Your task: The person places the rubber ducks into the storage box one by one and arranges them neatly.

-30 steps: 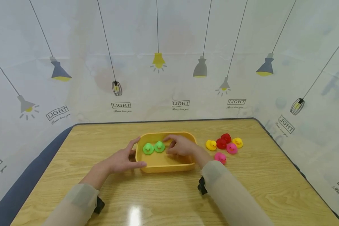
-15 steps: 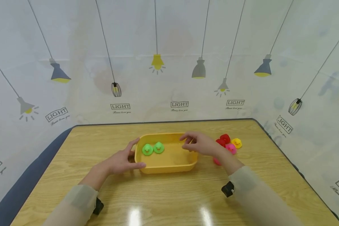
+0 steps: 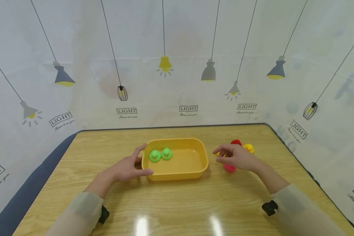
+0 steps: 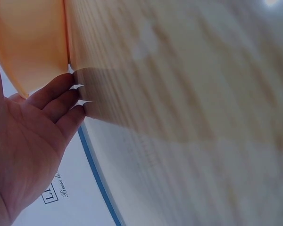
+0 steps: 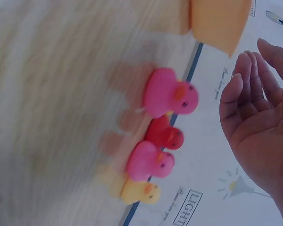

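My left hand (image 3: 127, 167) holds the left end of a yellow plastic tray (image 3: 180, 176), thumb on the near rim and index finger at the far corner. Two green rubber ducks (image 3: 154, 156) sit side by side in the tray's left part. To the right of the tray, my right hand (image 3: 240, 157) hovers over the loose rubber ducks with loosely bent fingers and nothing in them. It partly hides a yellow duck. In the right wrist view, a pink duck (image 5: 162, 92), a red duck (image 5: 165, 134), another pink duck (image 5: 148, 161) and a yellow duck (image 5: 137, 192) stand below the hand.
The wood-grain table (image 3: 177, 203) has a dark edge. Behind it hangs a pale cloth (image 3: 147, 91) printed with lamps and the word LIGHT. Another yellow duck (image 3: 249, 148) lies at the right side of the duck group.
My right hand has left the inside of the tray and moved right, over the loose ducks. The left hand, the tray and the green ducks keep their places.
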A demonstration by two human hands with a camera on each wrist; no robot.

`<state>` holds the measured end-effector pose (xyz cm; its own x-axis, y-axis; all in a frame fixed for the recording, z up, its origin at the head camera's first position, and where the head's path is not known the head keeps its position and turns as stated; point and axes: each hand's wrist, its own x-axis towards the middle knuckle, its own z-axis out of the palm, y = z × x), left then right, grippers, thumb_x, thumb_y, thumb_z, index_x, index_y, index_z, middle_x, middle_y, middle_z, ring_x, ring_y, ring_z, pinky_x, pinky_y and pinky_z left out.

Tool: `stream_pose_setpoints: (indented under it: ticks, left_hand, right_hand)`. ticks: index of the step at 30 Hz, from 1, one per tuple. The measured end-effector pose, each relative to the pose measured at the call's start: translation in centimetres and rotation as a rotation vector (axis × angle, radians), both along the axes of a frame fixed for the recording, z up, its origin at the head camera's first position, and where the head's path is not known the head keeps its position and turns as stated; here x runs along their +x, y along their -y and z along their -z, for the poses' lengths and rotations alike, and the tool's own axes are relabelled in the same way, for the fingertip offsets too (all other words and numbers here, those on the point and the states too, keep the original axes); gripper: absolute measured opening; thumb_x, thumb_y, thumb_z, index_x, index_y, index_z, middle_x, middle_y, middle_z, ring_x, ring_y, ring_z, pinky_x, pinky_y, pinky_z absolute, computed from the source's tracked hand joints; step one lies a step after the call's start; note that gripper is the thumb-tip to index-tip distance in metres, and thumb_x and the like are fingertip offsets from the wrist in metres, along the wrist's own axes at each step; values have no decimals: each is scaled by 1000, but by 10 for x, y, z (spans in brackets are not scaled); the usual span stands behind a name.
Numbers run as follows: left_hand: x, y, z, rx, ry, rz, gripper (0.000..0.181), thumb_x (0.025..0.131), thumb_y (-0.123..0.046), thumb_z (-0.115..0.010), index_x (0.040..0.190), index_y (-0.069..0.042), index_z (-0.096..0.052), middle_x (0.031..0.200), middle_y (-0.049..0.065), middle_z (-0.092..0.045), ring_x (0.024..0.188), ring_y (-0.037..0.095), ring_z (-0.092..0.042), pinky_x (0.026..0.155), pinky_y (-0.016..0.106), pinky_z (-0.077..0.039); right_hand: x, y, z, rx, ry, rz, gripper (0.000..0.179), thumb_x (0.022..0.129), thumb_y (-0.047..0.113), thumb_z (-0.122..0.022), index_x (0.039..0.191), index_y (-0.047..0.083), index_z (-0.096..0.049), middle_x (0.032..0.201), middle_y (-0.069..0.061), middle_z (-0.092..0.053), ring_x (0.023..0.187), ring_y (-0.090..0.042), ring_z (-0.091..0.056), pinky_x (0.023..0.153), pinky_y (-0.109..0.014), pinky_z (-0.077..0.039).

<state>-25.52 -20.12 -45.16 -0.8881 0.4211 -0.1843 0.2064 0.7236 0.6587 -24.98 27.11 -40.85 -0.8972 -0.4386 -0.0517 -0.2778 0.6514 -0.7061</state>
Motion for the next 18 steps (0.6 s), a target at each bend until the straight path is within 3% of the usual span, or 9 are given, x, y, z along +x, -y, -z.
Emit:
stream_pose_setpoints:
  ticks: [8,18]
  left_hand:
    - [0,0,1,-4,10,-12,122,91,-71,-79,177,-34,0,166,15,-55,158,45,-46,130,71,-30]
    - [0,2,1,-6,24,-11,123,91,-74,-77,176,-37,2,168,16,-53,159,47,-44,128,72,-31]
  right_hand:
    - [14,-34,4,32,8,47,35,104,27,-78,133,8,-73,107,-4,-70,90,-22,-60,71,-25,-51]
    - [18,-66,16,34,0,75,32,106,25,-76,132,8,-73,110,-5,-70,91,-19,-61,74,-25,-54]
